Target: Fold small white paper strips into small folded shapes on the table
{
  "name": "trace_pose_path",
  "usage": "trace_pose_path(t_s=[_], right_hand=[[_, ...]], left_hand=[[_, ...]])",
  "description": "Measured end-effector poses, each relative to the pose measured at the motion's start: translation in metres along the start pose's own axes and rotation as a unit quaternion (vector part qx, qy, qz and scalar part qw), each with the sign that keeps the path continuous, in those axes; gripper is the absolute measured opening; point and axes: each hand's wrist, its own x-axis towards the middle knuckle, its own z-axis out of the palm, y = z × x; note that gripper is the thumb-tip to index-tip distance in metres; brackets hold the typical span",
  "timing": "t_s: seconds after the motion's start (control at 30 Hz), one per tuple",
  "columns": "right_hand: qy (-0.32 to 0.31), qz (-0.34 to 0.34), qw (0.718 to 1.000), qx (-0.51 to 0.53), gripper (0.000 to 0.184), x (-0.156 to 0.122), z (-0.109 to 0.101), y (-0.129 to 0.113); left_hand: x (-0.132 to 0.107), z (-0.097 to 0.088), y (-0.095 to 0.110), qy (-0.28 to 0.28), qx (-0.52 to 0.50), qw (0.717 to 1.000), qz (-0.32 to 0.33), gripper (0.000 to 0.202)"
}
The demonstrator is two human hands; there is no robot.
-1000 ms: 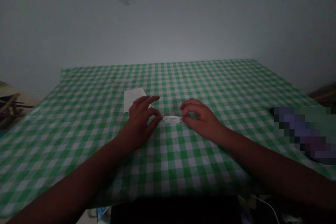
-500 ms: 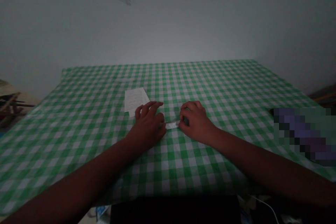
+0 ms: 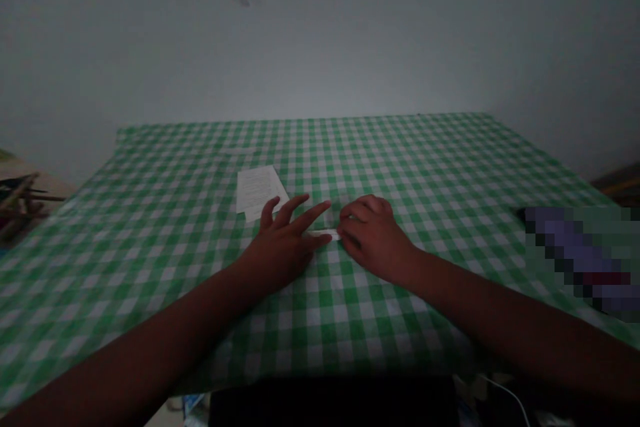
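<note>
In the head view, a narrow white strip (paper, by the look of it) was seen near the middle of the frame, at the thumb of the left hand (image 3: 283, 250) and the fingertips of the right hand (image 3: 374, 235). The strip (image 3: 334, 234) was partly covered by both, and whether it lay flat on the bench (image 3: 320, 320) or slightly above could not be told.

The left hand was spread wide, its thumb laid along the near side of the strip and its forefinger stretched beyond it. The right hand was curled narrow over the strip's right end; whether the end was pinched or merely pressed could not be made out.

For good handling of so thin a strip, it was judged that the right end should be steadied and pressure from the left thumb be applied evenly along the length, the edges lined up and twisting avoided.

Printed sheets (image 3: 255, 190) were seen left of centre, just beyond the left fingers. At the right edge, a pixelated object (image 3: 575, 253) was set well apart from the strip.
</note>
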Motion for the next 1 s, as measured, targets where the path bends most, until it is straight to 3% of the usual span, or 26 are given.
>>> trace_pose_path(t_s=[0.13,0.3,0.53,0.77,1.0], right_hand=[[-0.048,-0.073,0.996,-0.005,0.020,-0.003,-0.007,-0.002],[-0.090,-0.137,0.986,-0.035,0.028,-0.009,-0.007,-0.007],[-0.129,-0.122,0.984,-0.022,0.037,-0.013,-0.016,-0.013],[-0.137,-0.117,0.982,-0.061,0.041,-0.015,-0.021,-0.022],[-0.143,-0.117,0.981,-0.061,0.042,-0.017,-0.022,-0.025]], left_hand=[[0.000,-0.005,0.000,-0.053,-0.023,0.998,-0.015,0.043],[-0.002,-0.009,0.002,-0.068,-0.027,0.997,-0.009,0.049],[-0.008,-0.017,0.012,-0.070,-0.016,0.997,0.013,0.055],[-0.014,-0.015,0.020,-0.028,0.006,0.999,0.021,0.041],[-0.016,-0.015,0.026,-0.062,-0.014,0.998,0.026,0.045]])
